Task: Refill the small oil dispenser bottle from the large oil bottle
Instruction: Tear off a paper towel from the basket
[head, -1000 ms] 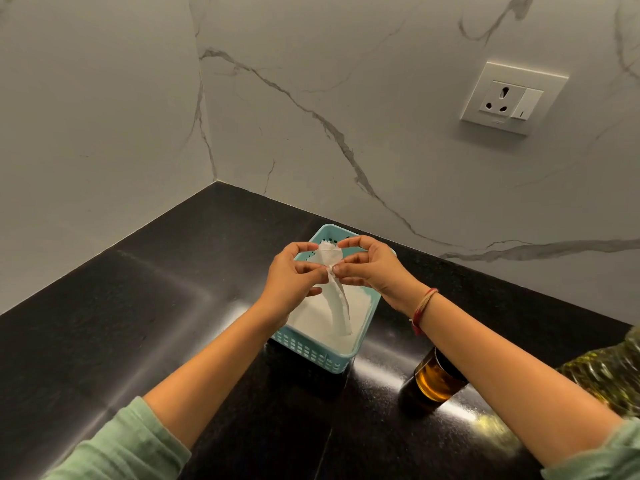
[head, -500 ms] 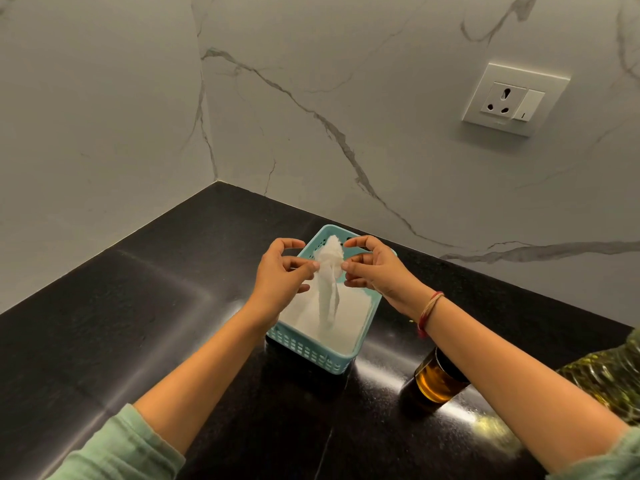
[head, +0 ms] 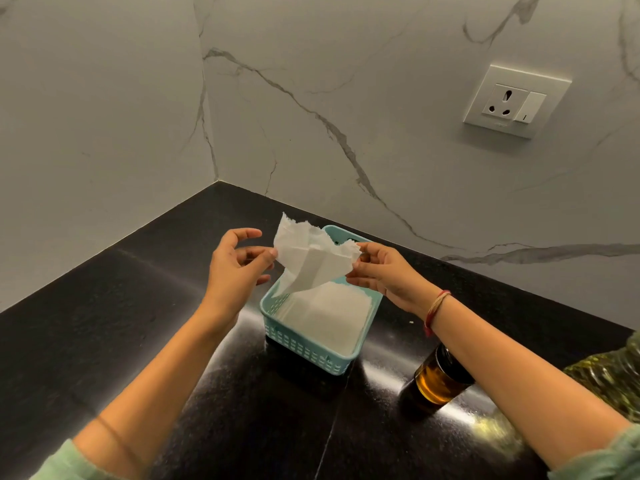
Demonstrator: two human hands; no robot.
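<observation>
A white tissue [head: 311,259] hangs spread above a teal basket [head: 304,351] that holds a stack of more tissues. My left hand [head: 235,268] pinches its left edge and my right hand [head: 384,268] pinches its right edge. The small oil dispenser bottle [head: 438,379], amber with a dark top, stands on the black counter [head: 104,323] under my right forearm, which hides part of it. At the right edge, only a yellow-green part of the large oil bottle [head: 613,379] shows behind my right arm.
Marble walls meet in a corner behind the basket. A white wall socket [head: 516,102] sits on the right wall. Bare black counter stretches left of the basket and toward me.
The tissue was a narrow twisted strip held between both hands above the basket. My hands have moved apart and pulled it open into a wide sheet.
</observation>
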